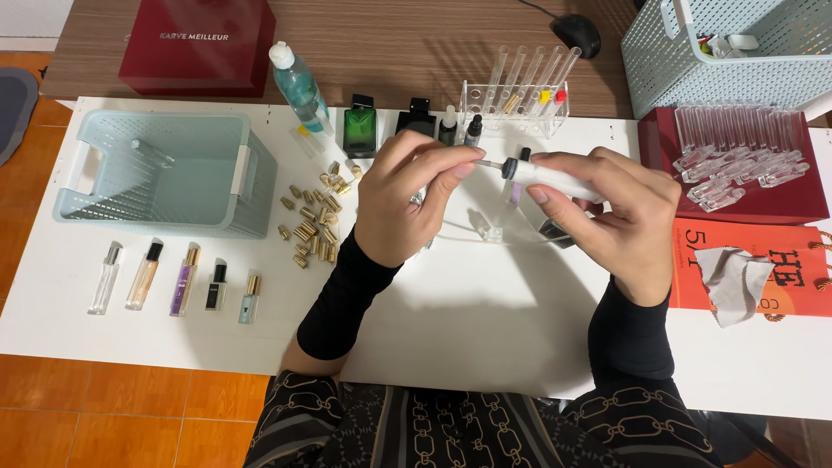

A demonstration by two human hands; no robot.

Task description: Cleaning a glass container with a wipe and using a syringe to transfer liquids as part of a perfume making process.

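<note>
Over the white counter [485,329], the right hand [620,221] clasps a white syringe [555,178] while the left hand [407,195] pinches its needle tip at 9 o'clock, apparently fitting it, which likely needs steady alignment.

Matt white plastic syringe [563,178] there, smooth barrel. Shiny gold metal caps [314,221] heaped on the matt white tabletop [485,321]. Pale perforated plastic basket [165,173], clear glossy tubes [529,74], crumpled grey cloth [735,279].

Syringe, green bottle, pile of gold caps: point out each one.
syringe [559,178], head view, on the white barrel between the two hands.
green bottle [360,130], head view, on the middle of its glass body.
pile of gold caps [314,227], head view, on the middle of the heap.
</note>
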